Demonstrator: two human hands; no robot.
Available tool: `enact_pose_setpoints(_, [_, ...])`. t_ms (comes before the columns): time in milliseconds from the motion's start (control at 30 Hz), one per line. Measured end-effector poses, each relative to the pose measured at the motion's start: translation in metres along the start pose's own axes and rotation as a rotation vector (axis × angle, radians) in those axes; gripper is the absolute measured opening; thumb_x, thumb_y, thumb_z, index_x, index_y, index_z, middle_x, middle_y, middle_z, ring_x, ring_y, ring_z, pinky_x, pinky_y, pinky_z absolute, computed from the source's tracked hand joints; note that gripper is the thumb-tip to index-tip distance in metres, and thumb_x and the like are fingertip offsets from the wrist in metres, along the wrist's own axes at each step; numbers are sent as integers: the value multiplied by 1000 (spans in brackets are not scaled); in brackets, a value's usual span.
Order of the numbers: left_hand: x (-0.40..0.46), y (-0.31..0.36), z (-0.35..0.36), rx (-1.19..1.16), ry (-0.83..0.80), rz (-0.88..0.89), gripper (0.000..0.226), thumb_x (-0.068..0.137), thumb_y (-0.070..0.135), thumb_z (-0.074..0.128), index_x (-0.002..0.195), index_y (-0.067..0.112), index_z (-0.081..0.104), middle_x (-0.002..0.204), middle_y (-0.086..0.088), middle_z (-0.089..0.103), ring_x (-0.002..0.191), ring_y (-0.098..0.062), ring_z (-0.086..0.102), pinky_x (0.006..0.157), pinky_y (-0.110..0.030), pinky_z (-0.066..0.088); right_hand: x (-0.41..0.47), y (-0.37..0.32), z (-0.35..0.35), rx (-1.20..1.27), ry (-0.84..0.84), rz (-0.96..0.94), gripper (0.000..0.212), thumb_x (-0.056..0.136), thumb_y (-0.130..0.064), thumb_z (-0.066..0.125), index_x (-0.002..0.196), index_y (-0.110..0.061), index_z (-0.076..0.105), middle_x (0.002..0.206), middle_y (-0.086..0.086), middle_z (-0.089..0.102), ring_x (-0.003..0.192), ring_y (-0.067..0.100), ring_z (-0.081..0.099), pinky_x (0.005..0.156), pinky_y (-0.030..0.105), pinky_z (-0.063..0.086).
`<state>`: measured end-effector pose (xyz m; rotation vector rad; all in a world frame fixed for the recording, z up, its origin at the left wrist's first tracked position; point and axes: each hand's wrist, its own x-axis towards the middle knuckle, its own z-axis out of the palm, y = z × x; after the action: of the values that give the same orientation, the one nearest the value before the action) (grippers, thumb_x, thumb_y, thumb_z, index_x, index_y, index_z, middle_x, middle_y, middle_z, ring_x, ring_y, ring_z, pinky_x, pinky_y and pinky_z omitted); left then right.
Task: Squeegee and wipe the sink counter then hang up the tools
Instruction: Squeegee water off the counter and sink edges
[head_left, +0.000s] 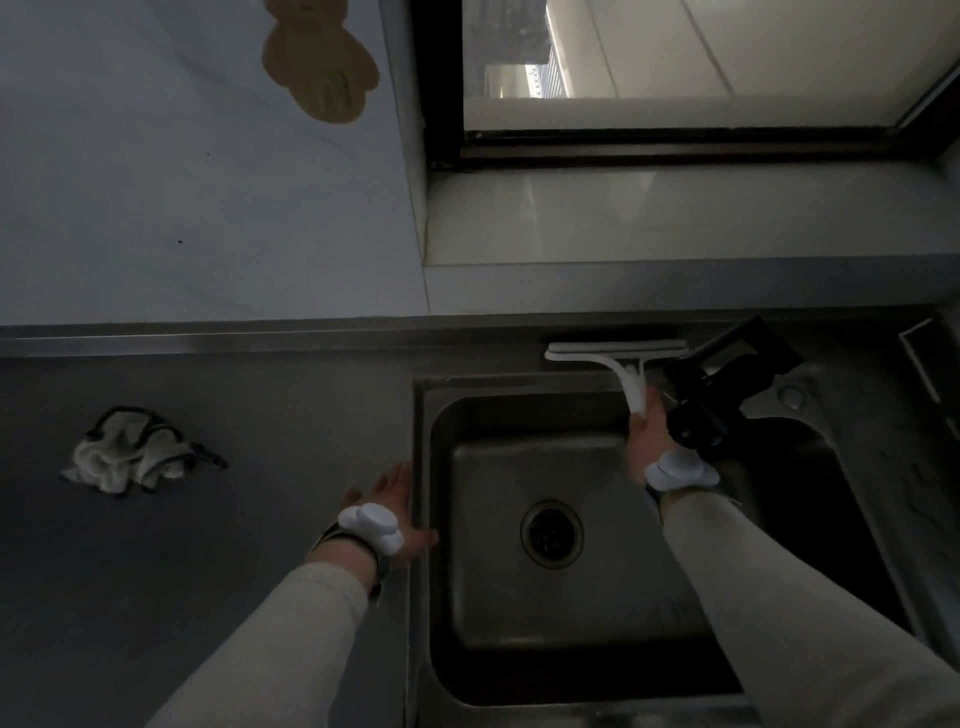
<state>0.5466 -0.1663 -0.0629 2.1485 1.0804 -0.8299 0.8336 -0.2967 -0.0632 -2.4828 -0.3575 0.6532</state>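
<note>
Currently, head view: our right hand (647, 426) grips squeegee (618, 353) handle, blade on ledge behind sink (431, 519). Left hand (395, 512) flat, fingers straight, holding nothing. Cloth (130, 449) on counter (234, 415). Risk: blade snags tap (727, 384), misses wet strip.

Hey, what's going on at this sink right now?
A person is squeegeeing the counter strip behind the sink. Their right hand grips the handle of a white squeegee, whose blade lies along the back edge beside the black faucet. The left hand is open, resting at the sink's left rim. A crumpled cloth lies untouched on the counter to the left, so wiping and hanging up are not yet done.
</note>
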Motion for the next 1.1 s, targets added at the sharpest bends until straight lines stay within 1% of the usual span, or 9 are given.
enact_pose_setpoints(133, [-2, -2, 1, -24, 11, -10, 100, 83, 56, 55, 150, 24, -11, 161, 3, -2, 149, -19, 8, 122, -44, 3, -28, -3, -5, -202, 14, -83, 46, 97, -18, 37, 142, -16, 30, 112, 27, 60, 97, 42, 59, 85, 46, 48])
enact_pose_setpoints(300, [4, -5, 5, -6, 12, -7, 103, 82, 58, 55, 150, 22, -13, 161, 1, -3, 149, -19, 6, 121, -46, 2, -52, 7, 4, -319, -1, -116, 53, 100, -21, 35, 150, -14, 17, 129, 24, 49, 105, 40, 56, 83, 41, 47])
enact_pose_setpoints(400, [5, -6, 7, 7, 15, -6, 103, 81, 59, 55, 150, 21, -12, 161, 2, -4, 149, -18, 5, 121, -46, 2, -58, 5, 7, -285, 22, -109, 52, 98, -18, 35, 148, -22, 19, 129, 21, 45, 107, 39, 52, 82, 40, 43])
enact_pose_setpoints(533, [5, -8, 5, 2, 0, -2, 103, 81, 59, 55, 150, 22, -13, 161, 2, -6, 149, -18, 4, 121, -46, 2, -44, -14, 1, -288, -7, -164, 50, 99, -12, 37, 147, -7, 22, 133, 26, 45, 109, 41, 55, 87, 41, 45])
enact_pose_setpoints(600, [5, -8, 4, 8, -9, -5, 104, 81, 59, 55, 150, 22, -13, 161, 2, -6, 149, -18, 4, 121, -46, 3, -34, -29, -5, -184, -4, -105, 49, 99, -11, 37, 145, -6, 24, 126, 25, 51, 110, 41, 54, 88, 42, 43])
enact_pose_setpoints(700, [3, -7, 4, 16, 18, 8, 101, 82, 58, 54, 150, 22, -12, 161, 3, -5, 149, -16, 4, 120, -46, 5, -26, -37, -8, -111, 14, -36, 48, 99, -12, 35, 145, -8, 24, 126, 27, 52, 112, 43, 52, 91, 45, 40])
enact_pose_setpoints(833, [3, -8, 6, 4, 27, 15, 101, 81, 60, 54, 151, 23, -10, 161, 4, -4, 149, -14, 4, 121, -44, 4, -28, -26, -5, -304, -15, -74, 51, 98, -15, 35, 147, -9, 23, 122, 27, 56, 106, 43, 55, 87, 44, 43])
enact_pose_setpoints(967, [5, -10, 7, -10, 33, 1, 102, 80, 59, 55, 151, 24, -9, 161, 4, -2, 149, -15, 5, 121, -45, 4, -32, -25, -3, -311, 9, -85, 48, 97, -15, 37, 144, -8, 28, 117, 29, 57, 103, 44, 56, 86, 46, 44])
enact_pose_setpoints(1100, [6, -7, 9, 17, 52, -3, 104, 78, 60, 56, 151, 23, -9, 161, 4, -1, 149, -14, 5, 121, -45, 7, -39, -24, 3, -286, -20, -66, 49, 97, -17, 37, 144, -11, 27, 122, 29, 53, 107, 45, 53, 87, 45, 43])
